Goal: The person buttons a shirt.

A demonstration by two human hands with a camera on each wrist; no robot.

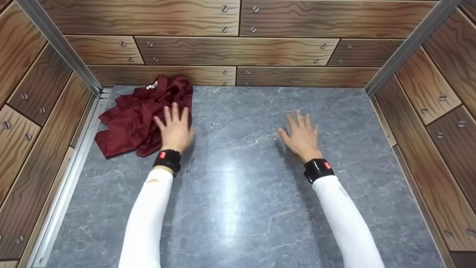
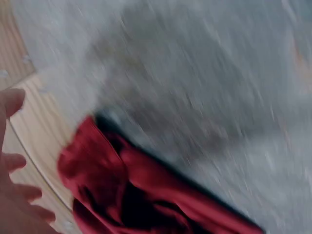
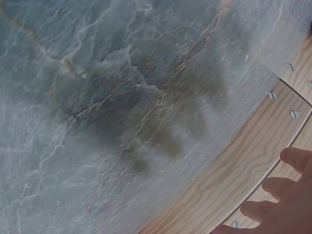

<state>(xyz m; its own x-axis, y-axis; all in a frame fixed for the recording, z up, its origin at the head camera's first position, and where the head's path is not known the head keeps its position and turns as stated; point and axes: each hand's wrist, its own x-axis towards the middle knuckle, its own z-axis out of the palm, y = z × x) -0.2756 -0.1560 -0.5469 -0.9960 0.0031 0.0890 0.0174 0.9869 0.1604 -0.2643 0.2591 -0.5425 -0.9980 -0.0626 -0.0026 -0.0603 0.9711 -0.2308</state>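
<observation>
A crumpled dark red garment (image 1: 126,124) with buttons and a small white label lies at the back left of the grey marbled surface (image 1: 238,149). My left hand (image 1: 175,130) is over its right edge, fingers spread and straight; whether it touches the cloth cannot be told. In the left wrist view the garment (image 2: 146,190) shows folded and the fingers stand apart from it. My right hand (image 1: 302,137) hovers above the bare surface on the right, fingers spread, holding nothing; in the right wrist view its shadow falls on the surface.
Wood-patterned panels (image 1: 238,52) with printed screws wall in the back and both sides. Grey metal posts (image 1: 61,46) stand at the back corners. A pale metal rail (image 1: 70,175) runs along the left edge. Both wrists wear black bands (image 1: 318,169).
</observation>
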